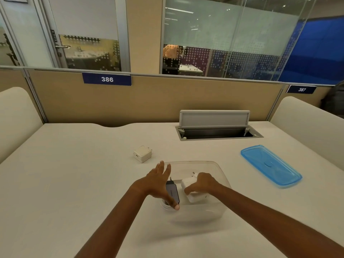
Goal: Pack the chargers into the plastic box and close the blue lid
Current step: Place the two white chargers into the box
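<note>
A clear plastic box (214, 166) stands on the white desk in front of me. Inside it lie a dark grey charger (173, 191) on the left and a large white charger (193, 196) on the right. My left hand (158, 181) is over the box's left edge, fingers spread, thumb touching the near end of the grey charger. My right hand (202, 183) is inside the box, fingers curled on top of the white charger. A smaller white charger (142, 153) with its prongs out lies on the desk behind the box. The blue lid (270, 165) lies flat to the right.
An open cable hatch (217, 133) with a raised grey flap sits at the back right of the desk. Beige partition walls with number signs close off the far side. Padded side panels stand at the left and right edges.
</note>
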Tool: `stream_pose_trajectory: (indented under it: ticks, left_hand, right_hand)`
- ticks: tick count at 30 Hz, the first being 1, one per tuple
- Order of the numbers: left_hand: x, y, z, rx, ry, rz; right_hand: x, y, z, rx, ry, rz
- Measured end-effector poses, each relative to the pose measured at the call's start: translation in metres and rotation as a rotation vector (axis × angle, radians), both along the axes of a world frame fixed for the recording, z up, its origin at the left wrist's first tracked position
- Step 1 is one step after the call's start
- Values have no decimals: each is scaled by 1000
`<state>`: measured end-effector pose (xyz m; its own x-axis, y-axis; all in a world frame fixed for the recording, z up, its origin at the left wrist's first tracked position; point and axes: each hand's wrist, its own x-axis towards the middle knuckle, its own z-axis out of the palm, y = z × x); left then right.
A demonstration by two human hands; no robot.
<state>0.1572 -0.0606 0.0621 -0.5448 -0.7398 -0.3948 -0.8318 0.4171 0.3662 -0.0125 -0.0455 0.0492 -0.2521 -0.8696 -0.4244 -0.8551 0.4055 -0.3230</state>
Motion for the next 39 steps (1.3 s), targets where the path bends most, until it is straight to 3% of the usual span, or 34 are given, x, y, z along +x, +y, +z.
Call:
stream_pose_trajectory:
  ticks: [13, 21, 25, 30, 34, 39]
  left_hand:
    - [1, 1, -2, -18, 16, 17]
    - [2, 3, -2, -9, 32, 26]
    - [5, -1, -5, -7, 64, 32]
    - [11, -11, -7, 26, 265, 146]
    - [20, -26, -17, -120, 384, 303]
    - [30, -54, -34, -348, 289, 467]
  right_hand:
    - [24, -3, -18, -31, 95, -60]
    - [18, 1, -6, -68, 40, 5]
    - [14, -2, 15, -260, 74, 60]
    - [4, -14, 29, -572, 75, 176]
    - [-2, -23, 14, -493, 151, 244]
    - [-7, -23, -12, -374, 232, 276]
